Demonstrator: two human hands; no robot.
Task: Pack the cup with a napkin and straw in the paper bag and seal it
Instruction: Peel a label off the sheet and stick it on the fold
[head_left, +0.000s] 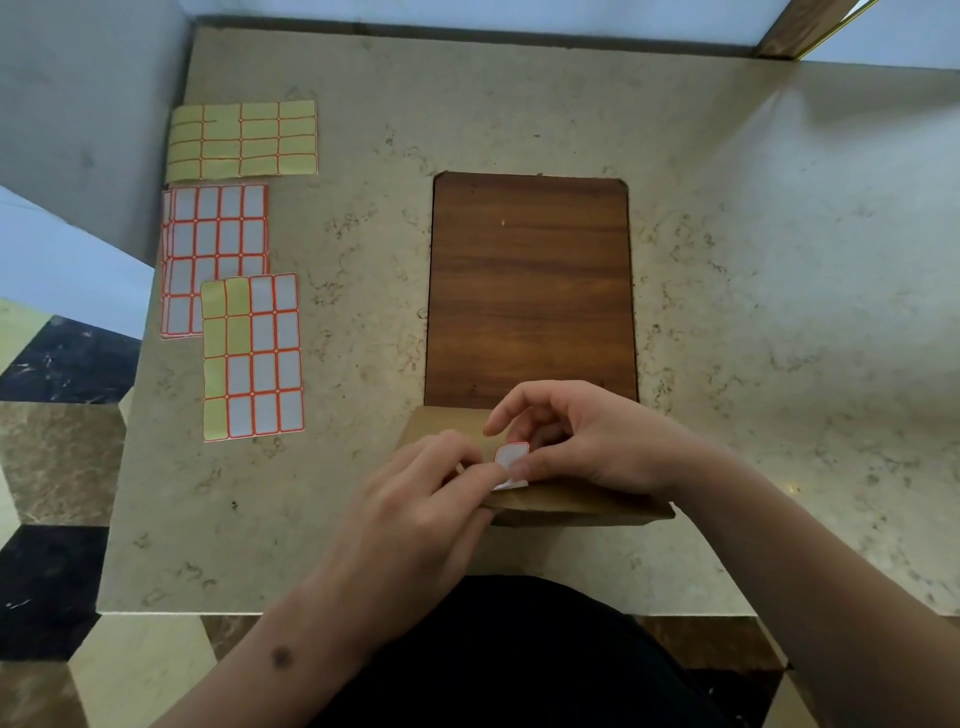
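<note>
Sticker (511, 456) pinched between both hands' fingers (524, 470).

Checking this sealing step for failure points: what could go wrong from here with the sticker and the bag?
1. The sticker is pinched between both hands' fingers, the left hand and the right hand; it may cling to a fingertip or crease instead of lying flat.
2. It sits over the edge of the bag's fold, so if pressed unevenly it may catch only one layer and leave the bag unsealed.
3. The bag sits close to the table edge nearest the person; pressing could nudge it off.
</note>
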